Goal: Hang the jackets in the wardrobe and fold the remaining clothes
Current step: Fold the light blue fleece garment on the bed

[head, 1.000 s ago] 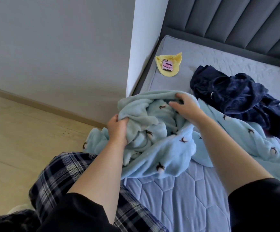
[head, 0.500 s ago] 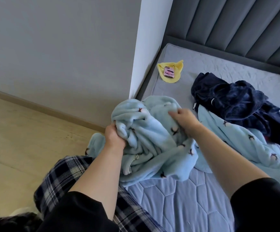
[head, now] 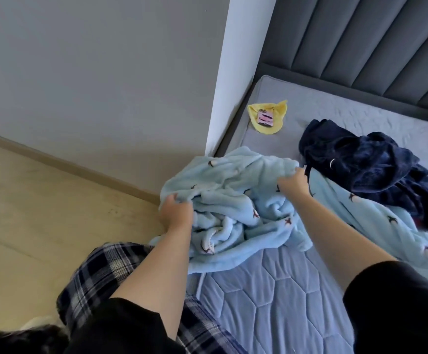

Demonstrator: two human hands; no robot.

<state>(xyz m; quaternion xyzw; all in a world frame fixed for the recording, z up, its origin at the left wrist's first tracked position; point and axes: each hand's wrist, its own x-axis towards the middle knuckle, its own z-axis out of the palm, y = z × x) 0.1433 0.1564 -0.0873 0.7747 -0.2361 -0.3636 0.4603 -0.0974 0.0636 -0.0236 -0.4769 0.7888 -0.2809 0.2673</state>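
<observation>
The light-blue fleece garment (head: 235, 200), printed with small dark birds, lies bunched on the bed (head: 271, 290). The left hand (head: 175, 213) and right hand (head: 293, 183) each grip its fabric. One navy fleece garment (head: 366, 169) lies beside it.

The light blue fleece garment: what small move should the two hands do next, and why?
Probably lift and draw the hands apart. The left hand and right hand each grip the light blue fleece garment, which lies bunched on the mattress, so spreading it comes before folding.

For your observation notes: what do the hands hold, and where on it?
Both hands, left and right, grip the light blue fleece garment by bunched fabric at its opposite sides.
</observation>
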